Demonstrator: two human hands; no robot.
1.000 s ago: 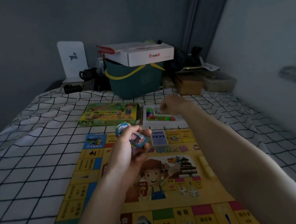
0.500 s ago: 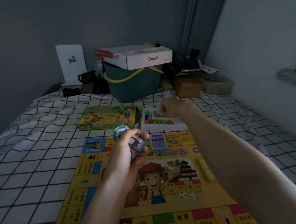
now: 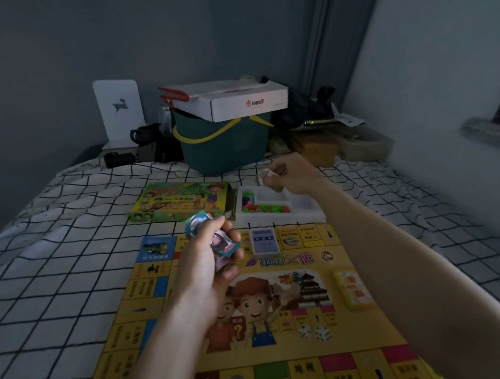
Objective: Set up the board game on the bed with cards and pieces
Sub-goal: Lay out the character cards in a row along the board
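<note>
- The bed (image 3: 47, 279) is soft under its checked sheet, so I think anything I set down should go on the flat game board (image 3: 296, 358), not on the cloth where it may tip.
- The board lies open in the near middle of the bed, with the game box (image 3: 177, 203) lying beyond its far left corner and a green bucket (image 3: 224, 148) further back.
- The white tray (image 3: 305, 210) sits at the board's far edge, right of the box, with coloured pieces (image 3: 264, 208) heaped in its left and near compartments.
- My left hand (image 3: 208, 271) hangs over the far left part of the board, fingers curled tight around a few picture cards (image 3: 217, 241); I judge I should keep them squared so none slips out.
- My right hand (image 3: 291, 172) is raised just above the tray's far side, fingers pinched together on something small and pale (image 3: 264, 174); it is too blurred to name.
- I would lift straight up, clear of the tray wall, so the heap is not scattered.
- A blue deck (image 3: 264, 241) lies on the board's far edge, and a yellow deck (image 3: 352, 287) at the right.
- Two dice (image 3: 315, 333) rest near the middle; I should carry the item round them, not over.
</note>
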